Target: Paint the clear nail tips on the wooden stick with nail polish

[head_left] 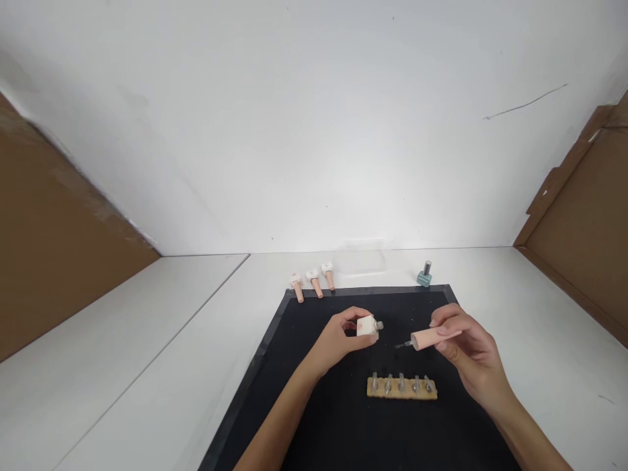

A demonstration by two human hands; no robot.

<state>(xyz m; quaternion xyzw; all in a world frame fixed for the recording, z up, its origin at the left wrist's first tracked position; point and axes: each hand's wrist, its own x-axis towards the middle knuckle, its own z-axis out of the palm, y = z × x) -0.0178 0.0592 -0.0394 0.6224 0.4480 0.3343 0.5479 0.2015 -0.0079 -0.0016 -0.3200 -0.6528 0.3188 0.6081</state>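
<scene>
My left hand (344, 335) grips a white nail polish bottle (366, 326), tipped on its side with its uncapped neck facing right. In my right hand (468, 350) is the pink brush cap (428, 337), held between thumb and fingers. Its thin dark brush (403, 345) points left, a short gap away from the bottle's neck. Below both hands lies a tan strip (402, 395) carrying several clear nail tips (401, 382) in a row. Neither hand touches the strip.
A black mat (324, 418) covers the white table (161, 366). Three pink-capped bottles (314, 281) lie by its far left edge. A teal polish bottle (424, 277) stands at the far right, and a clear plastic tray (360, 260) rests near the white back wall.
</scene>
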